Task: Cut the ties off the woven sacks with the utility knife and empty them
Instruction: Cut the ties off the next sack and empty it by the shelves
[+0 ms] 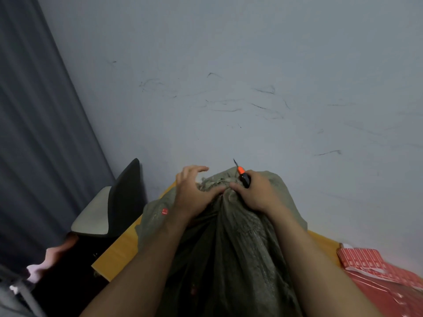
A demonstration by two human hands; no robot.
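Head view. Looking down on the grey-green woven sack (pixel 229 248), rising over the yellow table (pixel 119 252) close against the scuffed wall (pixel 229 88), with its gathered neck (pixel 215 182) bunching at the top between both hands. Wrapping the right hand (pixel 257 194) round the black-and-orange utility knife (pixel 243 175), thumb pressing onto the neck, blade out and pointing up and away toward the wall. Resting the left hand (pixel 194 194) on the other side of the neck, thumb pressing into the bunched weave, fingers spread wide and arching above it, closing on nothing.

Judging the risks:
- Working an exposed blade just beside the left thumb, so risking a cut from any sideways slip across the coarse weave.
- Cutting blind into the folds, so risking a slice through the sack cloth instead of the tie.
- Steadying a tall, soft sack with little more than two thumbs, so risking a slump or a tip off the table edge toward the dark chair (pixel 114 202) at the left.
- Emptying it near the red cartons (pixel 370 264) at the right, so risking a spill over them.

Failing to make out the tie itself: seeing only frayed threads in the bunch, nothing readable as a cord or band. Missing the sack's base and lower body, hidden behind both forearms and cut off at the bottom edge. Guessing nothing about the contents, fully closed in. Reading nothing on the small red label (pixel 164 211) on the sack's left shoulder, being too small. Barely tracing the thin blade against the pale wall.
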